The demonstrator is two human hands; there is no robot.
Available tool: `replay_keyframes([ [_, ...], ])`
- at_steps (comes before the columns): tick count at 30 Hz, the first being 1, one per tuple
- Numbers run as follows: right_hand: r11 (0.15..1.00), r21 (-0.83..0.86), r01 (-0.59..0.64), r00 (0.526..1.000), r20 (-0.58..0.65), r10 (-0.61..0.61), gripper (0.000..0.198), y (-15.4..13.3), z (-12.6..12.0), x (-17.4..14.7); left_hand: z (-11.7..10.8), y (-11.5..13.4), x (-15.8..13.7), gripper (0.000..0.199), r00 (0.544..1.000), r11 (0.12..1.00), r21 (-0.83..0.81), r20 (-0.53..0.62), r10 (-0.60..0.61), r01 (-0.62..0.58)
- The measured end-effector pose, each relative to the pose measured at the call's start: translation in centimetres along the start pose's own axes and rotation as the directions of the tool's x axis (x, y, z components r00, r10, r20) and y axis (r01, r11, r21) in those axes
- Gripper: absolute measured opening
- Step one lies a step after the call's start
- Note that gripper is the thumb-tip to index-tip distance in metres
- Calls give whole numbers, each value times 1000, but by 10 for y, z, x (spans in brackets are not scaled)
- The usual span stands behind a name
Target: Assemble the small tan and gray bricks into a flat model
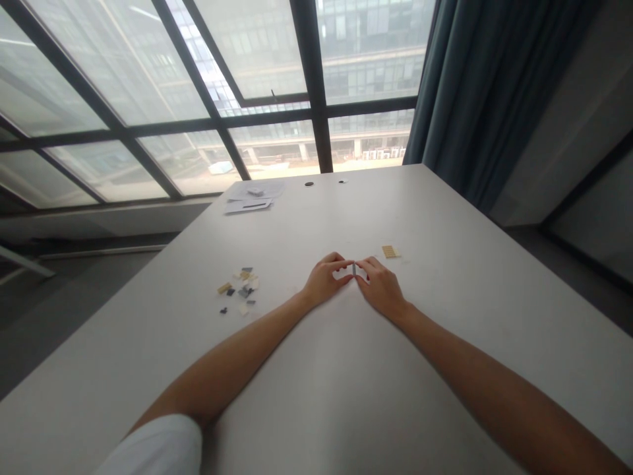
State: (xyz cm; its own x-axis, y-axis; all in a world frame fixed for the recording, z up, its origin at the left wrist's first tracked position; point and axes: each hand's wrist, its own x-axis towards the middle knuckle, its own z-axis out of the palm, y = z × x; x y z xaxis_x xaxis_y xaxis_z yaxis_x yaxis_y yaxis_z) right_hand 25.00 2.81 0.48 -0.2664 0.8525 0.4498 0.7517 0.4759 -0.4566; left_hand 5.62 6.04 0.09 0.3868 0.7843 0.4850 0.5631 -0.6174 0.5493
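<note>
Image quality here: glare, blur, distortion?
Head view: window bright and washed out, curtain dark beside it. Head view: wide-angle stretch, right forearm looming toward the corner. Head view: loose pieces soft-edged; grey piece between left hand and right hand too small for detail.

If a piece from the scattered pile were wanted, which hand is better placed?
Probably the left hand: the pile lies on its side; the right hand is farther off. Both hold the gray piece.
</note>
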Motion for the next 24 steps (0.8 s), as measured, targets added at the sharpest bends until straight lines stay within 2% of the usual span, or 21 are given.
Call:
replay_keyframes([
  [24, 1000, -1, -19, 1000, -18, 19, 29, 1, 0, 1, 0, 0, 0, 35, 1000, 1000, 0, 18, 2, -2],
])
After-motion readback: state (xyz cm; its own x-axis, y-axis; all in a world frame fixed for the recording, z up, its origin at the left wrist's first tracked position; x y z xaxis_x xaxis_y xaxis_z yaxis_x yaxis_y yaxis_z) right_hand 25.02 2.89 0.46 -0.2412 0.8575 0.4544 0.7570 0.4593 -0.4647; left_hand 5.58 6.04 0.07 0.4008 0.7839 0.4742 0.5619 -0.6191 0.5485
